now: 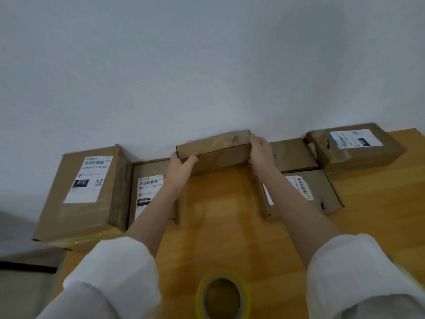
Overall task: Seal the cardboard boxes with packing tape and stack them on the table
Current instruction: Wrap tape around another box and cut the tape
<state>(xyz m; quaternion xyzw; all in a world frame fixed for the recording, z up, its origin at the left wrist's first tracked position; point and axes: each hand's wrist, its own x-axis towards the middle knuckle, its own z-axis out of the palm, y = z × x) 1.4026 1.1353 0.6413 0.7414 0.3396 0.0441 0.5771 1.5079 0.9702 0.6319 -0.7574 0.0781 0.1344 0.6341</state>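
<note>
Cardboard box [213,150], small and brown with glossy tape across its top, sits between both hands at the far edge of the table [230,245], against the pale wall; it is blurred, and whether it rests on the wood cannot be told. Both arms reach straight forward, white sleeves pushed up the forearms. The left hand [180,168] grips the box's left end, thumb curled onto the near face. The right hand [261,150] clasps the right end, fingers wrapped over the top corner.

Left of this box lies a large parcel [87,187] labelled "010-010-L30-551", with a barcode, a QR code and "010" in white on black. A flat parcel [149,187] just beside it carries the same label, partly hidden by the left forearm. To the right, a labelled carton [315,192] shows a barcode; farther right, a taped parcel [354,146] reads "010" turned round. Nearest the person, below the box, stands a yellowish tape roll [222,295].
</note>
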